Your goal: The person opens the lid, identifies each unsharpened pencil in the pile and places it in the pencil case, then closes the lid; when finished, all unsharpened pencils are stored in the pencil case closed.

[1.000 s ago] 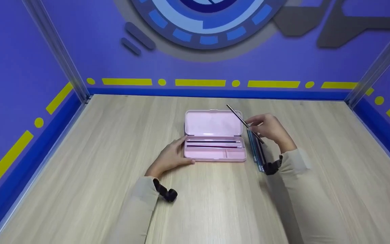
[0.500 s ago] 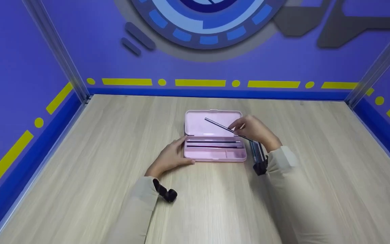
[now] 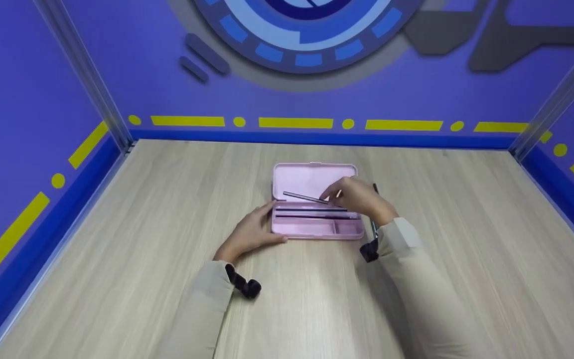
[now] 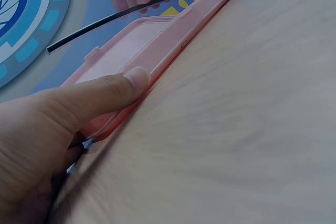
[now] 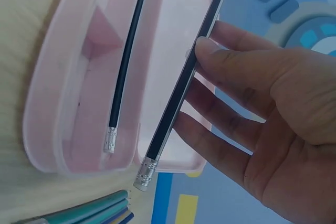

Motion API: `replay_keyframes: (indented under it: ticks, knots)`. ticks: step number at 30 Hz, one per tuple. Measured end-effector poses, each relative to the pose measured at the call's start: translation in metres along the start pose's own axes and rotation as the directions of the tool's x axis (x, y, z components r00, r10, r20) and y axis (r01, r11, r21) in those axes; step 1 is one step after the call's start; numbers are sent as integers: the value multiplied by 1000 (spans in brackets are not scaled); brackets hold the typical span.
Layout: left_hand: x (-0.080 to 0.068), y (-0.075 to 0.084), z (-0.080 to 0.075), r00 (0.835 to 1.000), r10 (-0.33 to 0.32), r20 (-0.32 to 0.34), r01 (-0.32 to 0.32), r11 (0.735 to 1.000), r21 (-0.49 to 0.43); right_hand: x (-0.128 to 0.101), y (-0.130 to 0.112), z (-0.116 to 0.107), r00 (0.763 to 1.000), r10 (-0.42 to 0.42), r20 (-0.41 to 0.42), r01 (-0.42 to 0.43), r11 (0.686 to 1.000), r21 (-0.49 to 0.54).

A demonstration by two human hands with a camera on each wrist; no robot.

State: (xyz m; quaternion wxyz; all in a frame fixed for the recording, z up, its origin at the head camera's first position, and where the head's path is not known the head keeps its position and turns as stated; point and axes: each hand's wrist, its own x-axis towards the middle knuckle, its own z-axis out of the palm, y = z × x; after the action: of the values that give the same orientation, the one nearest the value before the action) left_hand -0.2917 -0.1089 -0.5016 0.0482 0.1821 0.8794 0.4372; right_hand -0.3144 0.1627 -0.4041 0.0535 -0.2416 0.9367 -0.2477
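Observation:
An open pink pencil case (image 3: 302, 236) lies on the table with its lid (image 3: 294, 177) tipped back. My left hand (image 3: 248, 233) grips its left end, thumb at the front wall, as the left wrist view also shows. Over the back of the case, my right hand (image 3: 359, 197) pinches a dark pencil (image 5: 178, 90) between thumb and fingers. This pencil is tilted, its silver ferrule and eraser (image 5: 144, 174) towards the right end of the case. Two dark pencils (image 3: 307, 217) lie lengthwise in the rear part of the case; the front compartments hold nothing visible.
To the right of the case lie several more pencils (image 5: 94, 208), mostly hidden by the right forearm in the head view. A wood-grain table (image 3: 167, 199) carries everything. Blue printed walls (image 3: 292, 107) stand at the back and both sides.
My right hand has moved left and forward over the case with the pencil, which has turned from steeply slanted to nearly parallel with the case. My left hand has stayed in place.

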Motion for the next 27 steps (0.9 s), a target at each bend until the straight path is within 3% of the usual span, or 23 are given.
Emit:
replay_keyframes:
  ticks: [14,27]
  knots:
    - [1,1,-2,1000,-1,0,1,1000,8,6,-3,10,999,-42,-30,43,998,36]
    - [0,1,0,1000,-5,9,5,1000,0,-2,-1,7,997,66,27,-68,996,58]
